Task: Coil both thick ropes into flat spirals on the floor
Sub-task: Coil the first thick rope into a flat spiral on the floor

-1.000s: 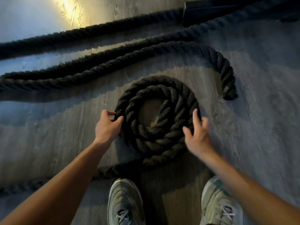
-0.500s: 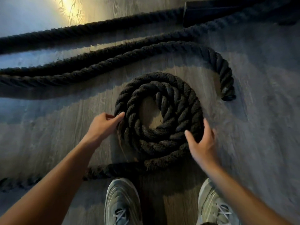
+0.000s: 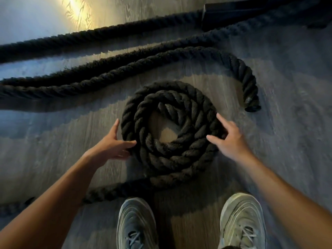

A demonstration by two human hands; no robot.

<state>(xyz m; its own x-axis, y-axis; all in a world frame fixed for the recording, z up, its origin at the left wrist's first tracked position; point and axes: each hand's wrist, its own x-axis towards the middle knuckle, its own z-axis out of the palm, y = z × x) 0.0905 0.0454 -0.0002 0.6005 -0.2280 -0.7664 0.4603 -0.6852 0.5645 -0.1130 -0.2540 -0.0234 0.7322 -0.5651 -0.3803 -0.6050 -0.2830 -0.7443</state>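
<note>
Black rope coil (image 3: 194,123) lies flat on the floor (image 3: 287,159) in front of you. Your left hand (image 3: 113,142) and right hand (image 3: 231,137) are both open, fingers spread against opposite rims, gripping nothing; likely squeezing the turns tight. The second rope (image 3: 161,58) lies uncoiled beyond.

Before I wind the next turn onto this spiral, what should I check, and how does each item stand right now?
1. Spiral lies flat, turns side by side: ok.
2. Centre closed up: not ok, bare floor shows in the middle.
3. Left hand steadies the left rim: ok, straight fingers touch it.
4. Right hand steadies the right rim: ok, spread fingers rest on it.
5. Loose tail free to feed: ok, it runs left in front of the shoes, under neither.
6. Second rope out of the way: ok, its capped end lies apart from the spiral.
</note>
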